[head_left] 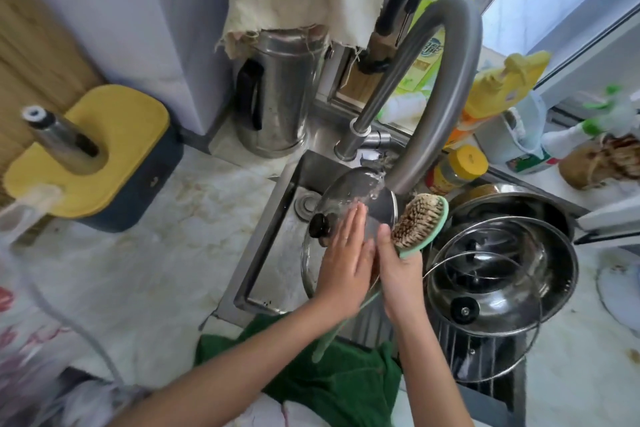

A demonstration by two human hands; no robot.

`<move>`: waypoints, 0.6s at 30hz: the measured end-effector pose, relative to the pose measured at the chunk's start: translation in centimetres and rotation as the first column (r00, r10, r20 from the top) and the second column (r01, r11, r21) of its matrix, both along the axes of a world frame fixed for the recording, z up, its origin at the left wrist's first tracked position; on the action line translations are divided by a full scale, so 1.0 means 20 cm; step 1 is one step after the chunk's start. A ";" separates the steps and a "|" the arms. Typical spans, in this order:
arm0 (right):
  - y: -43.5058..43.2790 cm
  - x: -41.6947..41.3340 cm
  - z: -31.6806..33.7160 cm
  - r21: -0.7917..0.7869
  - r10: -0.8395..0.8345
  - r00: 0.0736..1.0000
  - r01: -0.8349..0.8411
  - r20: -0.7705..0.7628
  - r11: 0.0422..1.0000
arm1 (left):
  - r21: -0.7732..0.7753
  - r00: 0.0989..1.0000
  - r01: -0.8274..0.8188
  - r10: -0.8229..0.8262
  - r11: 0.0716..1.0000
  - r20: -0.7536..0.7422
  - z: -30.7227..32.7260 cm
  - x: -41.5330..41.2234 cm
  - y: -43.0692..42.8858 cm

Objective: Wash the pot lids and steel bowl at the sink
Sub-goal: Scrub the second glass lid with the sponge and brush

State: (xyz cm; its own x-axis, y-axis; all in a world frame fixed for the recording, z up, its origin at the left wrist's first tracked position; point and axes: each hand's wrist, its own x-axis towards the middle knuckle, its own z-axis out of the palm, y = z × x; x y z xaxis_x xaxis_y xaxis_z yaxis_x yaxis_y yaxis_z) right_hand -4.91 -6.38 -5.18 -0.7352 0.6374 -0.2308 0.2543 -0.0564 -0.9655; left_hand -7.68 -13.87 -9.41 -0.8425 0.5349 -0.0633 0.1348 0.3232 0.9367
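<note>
A glass pot lid [341, 194] with a black knob [319, 225] tilts over the sink under the running tap. My left hand [343, 255] lies flat on the lid's glass, fingers straight. My right hand [398, 269] grips the green handle of a bristle brush [417, 220] and seems to steady the lid's right edge; the brush head points up, away from the glass. To the right, a steel bowl [564, 253] holds two more glass lids [485, 291] with black knobs.
The grey tap [446, 80] arches over the steel sink [273, 236]. A steel kettle [277, 94] stands behind it. Bottles and a yellow-capped jar [457, 168] crowd the right sill. A yellow-topped box [104, 156] sits left on the marble counter. A green cloth [332, 381] lies at the front edge.
</note>
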 end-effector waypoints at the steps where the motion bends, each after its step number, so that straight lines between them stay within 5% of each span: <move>1: -0.02 0.00 0.00 -0.011 0.004 1.000 -0.004 0.005 1.000 | -0.003 0.999 -0.034 0.034 0.999 0.035 -0.01 -0.09 0.03; 4: -0.05 0.01 -0.01 -0.064 -0.012 1.000 0.014 0.022 0.998 | -0.087 0.989 -0.083 0.093 0.993 0.114 0.02 -0.24 0.09; 10: 0.02 0.03 -0.05 -0.082 -0.064 0.997 0.067 0.035 0.994 | -0.062 0.980 0.171 -0.176 0.983 -0.091 -0.01 0.07 -0.01; 15: 0.04 0.02 0.00 -0.088 0.048 0.998 -0.045 0.035 0.995 | -0.040 0.998 -0.020 0.022 0.999 0.063 0.13 -0.27 0.16; 18: 0.11 0.02 0.04 -0.131 0.152 0.988 -0.146 0.040 0.981 | -0.074 0.985 0.108 -0.097 0.991 0.140 0.12 -0.46 0.16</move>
State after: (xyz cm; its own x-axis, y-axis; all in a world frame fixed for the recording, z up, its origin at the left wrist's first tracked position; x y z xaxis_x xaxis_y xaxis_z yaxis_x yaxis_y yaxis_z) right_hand -4.61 -4.23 -4.28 -0.8054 0.4846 -0.3412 0.3161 -0.1357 -0.9390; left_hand -16.90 -10.65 -7.10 -0.7643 0.6063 -0.2196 0.0447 0.3895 0.9199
